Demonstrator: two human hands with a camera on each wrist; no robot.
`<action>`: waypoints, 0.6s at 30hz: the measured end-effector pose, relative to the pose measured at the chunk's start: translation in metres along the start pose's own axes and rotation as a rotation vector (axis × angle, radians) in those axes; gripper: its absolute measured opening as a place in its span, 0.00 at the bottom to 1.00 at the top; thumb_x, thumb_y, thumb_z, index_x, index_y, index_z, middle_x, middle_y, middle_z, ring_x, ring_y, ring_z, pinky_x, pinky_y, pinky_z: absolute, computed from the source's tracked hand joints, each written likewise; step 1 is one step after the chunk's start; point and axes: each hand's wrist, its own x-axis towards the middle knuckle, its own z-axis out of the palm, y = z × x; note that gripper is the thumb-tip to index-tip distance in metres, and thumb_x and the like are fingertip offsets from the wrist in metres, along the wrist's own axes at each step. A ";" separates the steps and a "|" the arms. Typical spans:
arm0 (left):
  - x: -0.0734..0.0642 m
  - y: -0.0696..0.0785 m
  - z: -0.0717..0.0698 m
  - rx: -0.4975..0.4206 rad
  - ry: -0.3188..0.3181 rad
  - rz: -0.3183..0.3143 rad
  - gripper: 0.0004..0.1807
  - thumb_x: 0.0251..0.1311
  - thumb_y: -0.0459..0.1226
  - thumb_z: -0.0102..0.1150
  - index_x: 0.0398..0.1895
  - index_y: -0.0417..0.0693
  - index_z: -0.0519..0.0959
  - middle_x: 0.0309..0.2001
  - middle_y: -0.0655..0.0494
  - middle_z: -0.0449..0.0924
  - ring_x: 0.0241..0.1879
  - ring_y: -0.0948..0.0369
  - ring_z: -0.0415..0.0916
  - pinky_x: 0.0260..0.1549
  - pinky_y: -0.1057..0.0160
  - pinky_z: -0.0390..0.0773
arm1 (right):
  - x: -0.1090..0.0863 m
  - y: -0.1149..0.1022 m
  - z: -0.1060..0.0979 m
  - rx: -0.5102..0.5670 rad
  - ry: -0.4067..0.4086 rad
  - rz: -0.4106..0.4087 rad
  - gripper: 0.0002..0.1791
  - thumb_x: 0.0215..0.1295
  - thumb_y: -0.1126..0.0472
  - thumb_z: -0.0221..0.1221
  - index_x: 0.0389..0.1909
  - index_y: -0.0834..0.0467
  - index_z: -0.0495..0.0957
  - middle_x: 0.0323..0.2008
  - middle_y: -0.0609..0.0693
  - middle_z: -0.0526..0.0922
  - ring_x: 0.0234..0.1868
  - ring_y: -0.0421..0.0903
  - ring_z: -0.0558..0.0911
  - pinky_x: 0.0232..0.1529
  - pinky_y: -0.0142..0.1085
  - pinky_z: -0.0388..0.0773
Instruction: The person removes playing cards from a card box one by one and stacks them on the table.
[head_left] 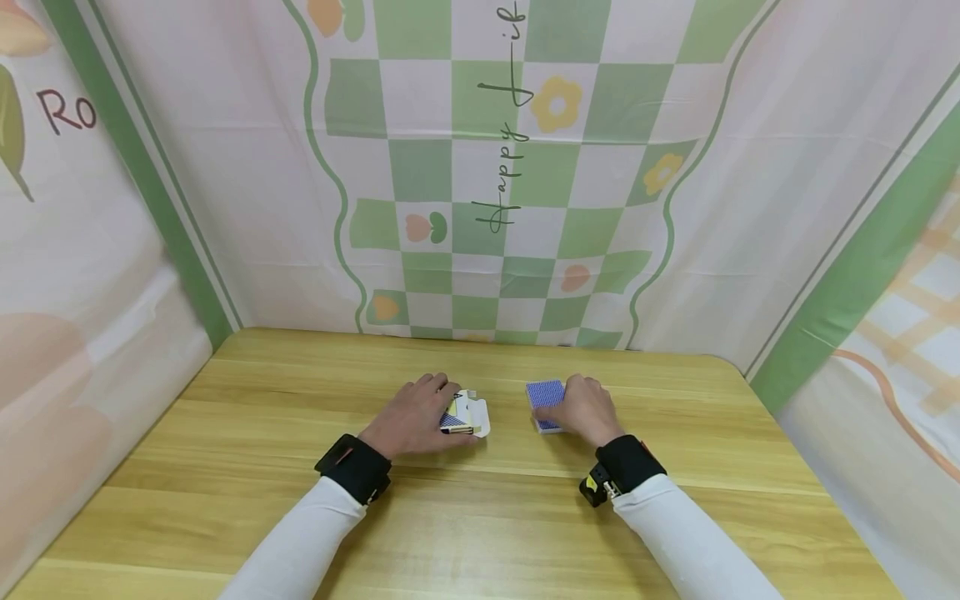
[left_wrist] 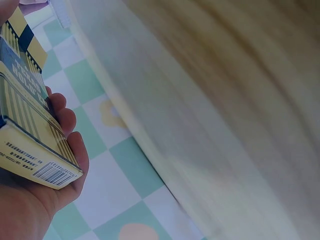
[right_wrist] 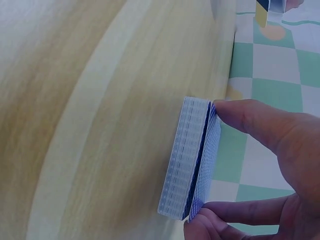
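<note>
My left hand [head_left: 416, 417] grips a yellow and dark blue playing-card box [head_left: 457, 421], its white end flap [head_left: 479, 417] standing open toward the right. In the left wrist view the box [left_wrist: 30, 105] sits against the palm with fingers curled round its edge, and a barcode shows on its end. To the right, a deck of blue-backed cards [head_left: 544, 394] lies on the table. My right hand [head_left: 588, 410] pinches the deck between thumb and fingers. A dark gap runs below the top layer of the deck [right_wrist: 185, 160] in the right wrist view; how many cards are above it cannot be told.
The wooden table [head_left: 480, 517] runs back to a green and white checked cloth [head_left: 480, 167]. Patterned curtains [head_left: 97, 250] hang at both sides. Each wrist wears a black band [head_left: 354, 468].
</note>
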 end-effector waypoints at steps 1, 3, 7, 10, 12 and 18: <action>0.000 0.000 0.000 -0.003 0.000 0.001 0.45 0.45 0.72 0.48 0.55 0.47 0.71 0.47 0.53 0.70 0.42 0.58 0.67 0.39 0.55 0.70 | 0.000 0.000 0.000 0.000 -0.001 0.000 0.32 0.39 0.42 0.69 0.31 0.66 0.72 0.26 0.55 0.73 0.27 0.49 0.73 0.23 0.37 0.68; 0.000 0.000 0.000 0.002 -0.004 -0.001 0.45 0.44 0.73 0.47 0.55 0.47 0.71 0.47 0.53 0.70 0.41 0.59 0.67 0.39 0.55 0.70 | 0.000 0.000 0.001 -0.001 -0.001 -0.002 0.33 0.39 0.41 0.69 0.31 0.66 0.72 0.26 0.55 0.73 0.27 0.49 0.73 0.23 0.37 0.68; 0.000 0.000 0.001 0.007 -0.011 -0.006 0.46 0.44 0.74 0.46 0.55 0.48 0.71 0.47 0.54 0.70 0.41 0.60 0.66 0.39 0.56 0.69 | -0.001 0.001 0.002 -0.004 0.000 -0.005 0.33 0.38 0.41 0.69 0.31 0.66 0.71 0.25 0.55 0.73 0.26 0.49 0.73 0.23 0.37 0.68; -0.001 0.000 0.001 0.009 -0.016 -0.009 0.47 0.44 0.74 0.45 0.56 0.48 0.71 0.47 0.54 0.70 0.42 0.59 0.67 0.39 0.56 0.69 | -0.001 0.001 0.002 -0.008 0.000 -0.004 0.33 0.38 0.40 0.69 0.30 0.66 0.71 0.25 0.55 0.72 0.26 0.49 0.72 0.23 0.37 0.67; -0.001 0.000 0.001 0.010 -0.017 -0.007 0.47 0.44 0.74 0.45 0.55 0.48 0.71 0.47 0.54 0.70 0.42 0.59 0.67 0.39 0.56 0.69 | -0.001 0.001 0.002 -0.012 -0.002 -0.003 0.34 0.38 0.40 0.69 0.31 0.66 0.71 0.26 0.55 0.72 0.26 0.49 0.72 0.23 0.37 0.67; -0.002 0.000 0.001 0.021 -0.006 -0.007 0.47 0.44 0.74 0.44 0.56 0.49 0.71 0.47 0.55 0.70 0.42 0.59 0.67 0.38 0.57 0.69 | -0.001 0.001 0.002 -0.017 -0.011 0.000 0.32 0.39 0.41 0.68 0.29 0.66 0.72 0.25 0.55 0.72 0.25 0.48 0.72 0.22 0.37 0.66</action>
